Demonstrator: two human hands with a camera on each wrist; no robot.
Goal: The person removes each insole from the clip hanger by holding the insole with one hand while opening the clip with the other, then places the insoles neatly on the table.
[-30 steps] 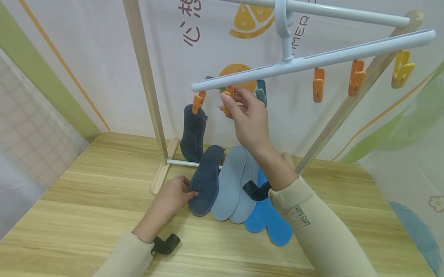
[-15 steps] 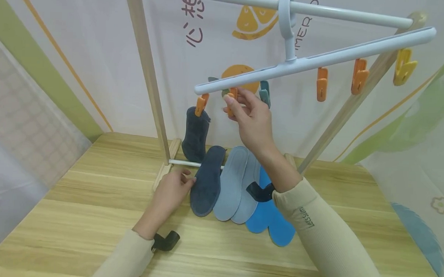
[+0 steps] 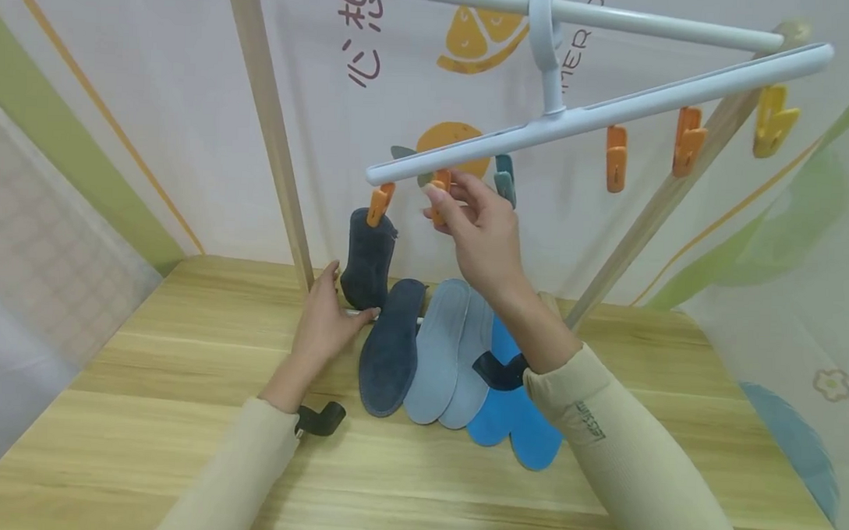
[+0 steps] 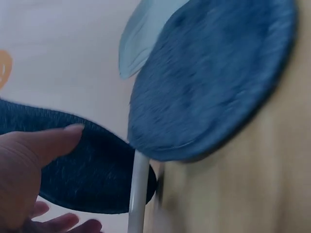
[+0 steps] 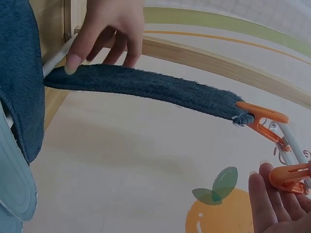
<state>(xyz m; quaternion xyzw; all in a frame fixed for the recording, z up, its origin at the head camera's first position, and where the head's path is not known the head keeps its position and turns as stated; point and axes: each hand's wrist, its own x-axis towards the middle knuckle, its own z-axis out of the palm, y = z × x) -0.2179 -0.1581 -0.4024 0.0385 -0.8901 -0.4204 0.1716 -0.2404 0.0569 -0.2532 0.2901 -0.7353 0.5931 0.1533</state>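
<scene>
A dark blue fuzzy insole [image 3: 367,255] hangs by its upper end from an orange clip [image 3: 379,206] at the hanger's left end. My left hand [image 3: 324,316] is at the insole's lower part, fingers extended on its left side and thumb to the right; in the right wrist view the thumb tip overlaps its lower end. My right hand [image 3: 492,236] pinches a second orange clip [image 3: 438,207] between thumb and fingers, just under the light blue hanger [image 3: 485,146]. Another dark blue insole [image 3: 389,365] leans at the rack's lower bar, beside two grey insoles [image 3: 435,367].
Two bright blue insoles [image 3: 534,436] lie partly under my right forearm. A green clip [image 3: 505,180], two more orange clips [image 3: 615,158] and a yellow clip [image 3: 773,125] hang further right. The rack's wooden post [image 3: 271,119] rises left of the insoles on the wooden table [image 3: 146,396].
My left hand has left the leaning dark insole and moved up and back to the hanging one, its fingers spreading. My right hand keeps pinching the same orange clip.
</scene>
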